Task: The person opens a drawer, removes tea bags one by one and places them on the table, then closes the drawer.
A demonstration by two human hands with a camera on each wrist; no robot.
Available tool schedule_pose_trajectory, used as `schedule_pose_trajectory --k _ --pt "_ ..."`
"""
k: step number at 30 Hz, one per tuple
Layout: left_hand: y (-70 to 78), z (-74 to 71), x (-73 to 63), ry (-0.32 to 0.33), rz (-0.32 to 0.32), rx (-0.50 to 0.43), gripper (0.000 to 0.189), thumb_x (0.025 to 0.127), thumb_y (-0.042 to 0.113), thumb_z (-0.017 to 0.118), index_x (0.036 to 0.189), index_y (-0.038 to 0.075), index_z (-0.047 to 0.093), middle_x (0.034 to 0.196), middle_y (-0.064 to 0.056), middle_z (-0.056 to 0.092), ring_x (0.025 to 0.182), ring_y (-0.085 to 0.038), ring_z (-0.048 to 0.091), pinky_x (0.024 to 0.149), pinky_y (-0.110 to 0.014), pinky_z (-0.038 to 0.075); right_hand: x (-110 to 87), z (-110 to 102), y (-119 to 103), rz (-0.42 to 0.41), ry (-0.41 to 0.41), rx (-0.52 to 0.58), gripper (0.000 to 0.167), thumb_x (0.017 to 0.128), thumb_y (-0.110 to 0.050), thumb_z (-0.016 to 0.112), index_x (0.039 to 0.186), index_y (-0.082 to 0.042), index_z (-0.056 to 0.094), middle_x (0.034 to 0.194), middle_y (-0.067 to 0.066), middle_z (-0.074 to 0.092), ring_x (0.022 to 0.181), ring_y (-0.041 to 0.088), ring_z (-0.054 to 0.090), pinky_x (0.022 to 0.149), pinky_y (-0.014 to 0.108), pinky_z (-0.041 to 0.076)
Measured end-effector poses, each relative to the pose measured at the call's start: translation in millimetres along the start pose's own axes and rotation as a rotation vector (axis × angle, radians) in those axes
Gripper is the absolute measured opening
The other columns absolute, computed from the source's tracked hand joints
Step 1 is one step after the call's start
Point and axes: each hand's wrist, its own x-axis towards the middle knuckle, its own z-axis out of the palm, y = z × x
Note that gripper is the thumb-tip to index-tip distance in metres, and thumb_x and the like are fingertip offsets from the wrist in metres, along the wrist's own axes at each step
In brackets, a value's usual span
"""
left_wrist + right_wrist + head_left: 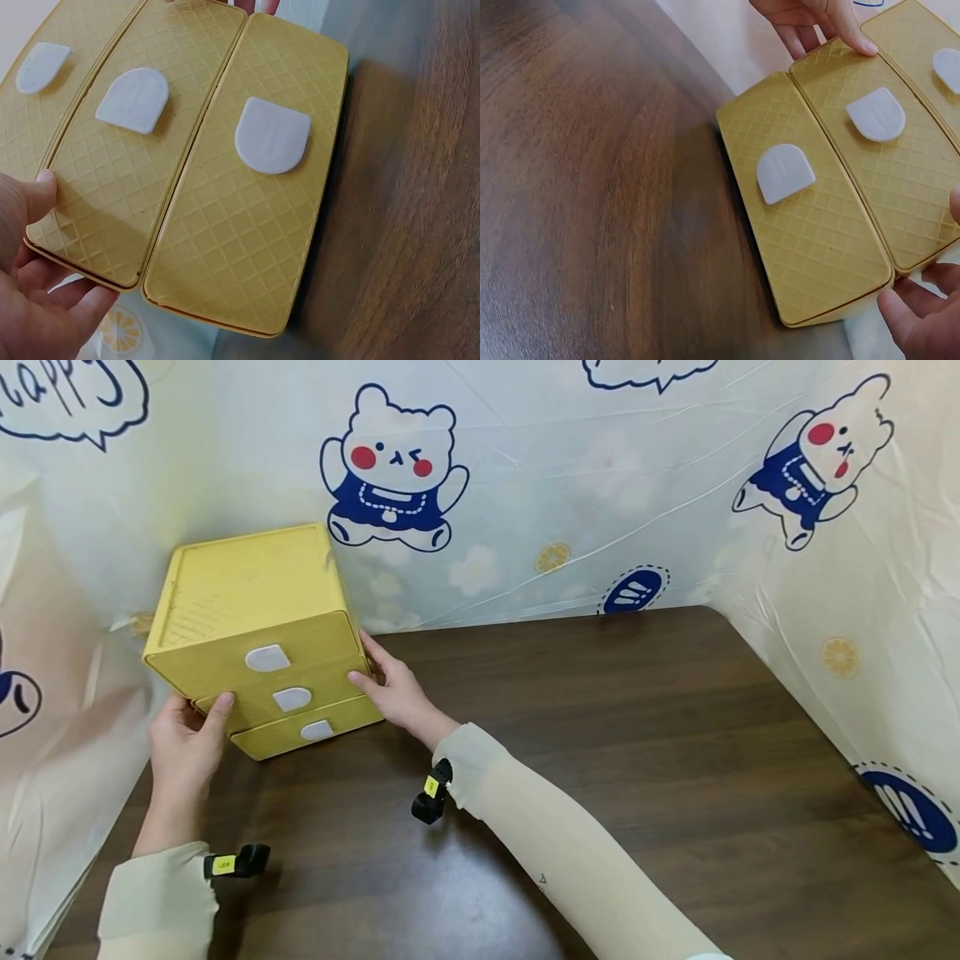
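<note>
Left hand (187, 743) and right hand (397, 689) grip a yellow three-drawer cabinet (300, 639) by its sides, apparently positioning it on the tabletop (600, 718); the next move likely needs even pressure.

Bear-patterned pale sheet (525, 468) behind a dark wooden table (637, 718)

"happy" (63, 385) that filled a speech bubble (75, 422) on the backdrop (525, 468), exclamation marks (633, 591) that stood on blue ovals (936, 827) there, a small triangle (542, 879) that marked the right sleeve (577, 852), yellow wrist labels (223, 865) that were illegible
</note>
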Motion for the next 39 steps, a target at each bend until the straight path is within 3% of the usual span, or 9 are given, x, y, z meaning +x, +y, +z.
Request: schedule_pose_trajectory --k 7,14,22,26,29,34,39 --pt "2.3 3.3 -4.1 0.020 -0.036 0.036 0.024 0.091 0.003 0.068 0.103 0.023 0.063 0.089 0.019 0.063 0.084 0.004 0.059 0.071 -0.003 0.047 -4.3 -5.9 -0.3 0.017 -0.013 -0.015 0.070 0.099 -0.015 0.061 0.158 -0.025 0.025 0.160 0.002 0.038 0.140 0.019 0.047 0.112 0.026 0.042" --pt "6.4 2.6 -10.9 0.017 -0.066 0.034 0.025 0.090 0.003 0.070 0.106 0.021 0.064 0.093 0.018 0.064 0.087 0.003 0.060 0.073 -0.003 0.047 -9.5 -3.9 -1.2 0.042 0.031 -0.079 0.070 0.099 -0.015 0.061 0.158 -0.026 0.025 0.159 0.001 0.039 0.138 0.019 0.049 0.110 0.027 0.044" --pt "8.6 10.1 -20.5 -0.005 0.001 0.173 0.030 0.092 0.009 0.070 0.120 0.018 0.063 0.103 0.020 0.063 0.095 0.005 0.059 0.078 -0.004 0.046 -18.5 -9.9 -1.0 0.007 0.124 -0.351 0.069 0.099 -0.019 0.061 0.158 -0.024 0.025 0.140 0.010 0.060 0.117 0.022 0.066 0.093 0.031 0.056" --pt "12.2 15.7 -24.8 -0.015 0.044 0.224 0.030 0.091 0.008 0.070 0.120 0.014 0.064 0.104 0.019 0.063 0.093 0.009 0.059 0.078 -0.003 0.046 -25.1 -19.0 -4.9 0.010 0.145 -0.407 0.069 0.099 -0.020 0.061 0.158 -0.022 0.026 0.138 0.011 0.062 0.109 0.022 0.069 0.085 0.031 0.057" --pt "15.5 20.7 -28.6 -0.033 0.067 0.237 0.032 0.091 0.007 0.071 0.122 0.010 0.065 0.106 0.018 0.064 0.093 0.011 0.059 0.077 -0.002 0.047 -31.1 -27.0 -6.4 0.009 0.149 -0.418 0.069 0.099 -0.019 0.061 0.158 -0.020 0.027 0.139 0.011 0.061 0.112 0.023 0.068 0.087 0.031 0.057" --pt "21.4 29.0 -37.1 -0.067 0.066 0.242 0.038 0.090 0.007 0.071 0.127 0.006 0.063 0.110 0.011 0.066 0.094 0.012 0.059 0.078 -0.002 0.048 -41.1 -39.6 -7.6 -0.011 0.152 -0.389 0.068 0.098 -0.014 0.063 0.157 -0.015 0.028 0.142 0.014 0.057 0.119 0.024 0.065 0.094 0.036 0.056" --pt "25.8 37.2 -47.9 -0.100 0.073 0.270 0.040 0.090 0.008 0.072 0.129 0.004 0.062 0.119 -0.010 0.069 0.097 0.010 0.060 0.077 -0.002 0.048 -52.6 -50.5 -6.1 -0.030 0.164 -0.361 0.066 0.096 -0.009 0.064 0.154 -0.007 0.032 0.144 0.017 0.054 0.127 0.027 0.058 0.099 0.043 0.053"
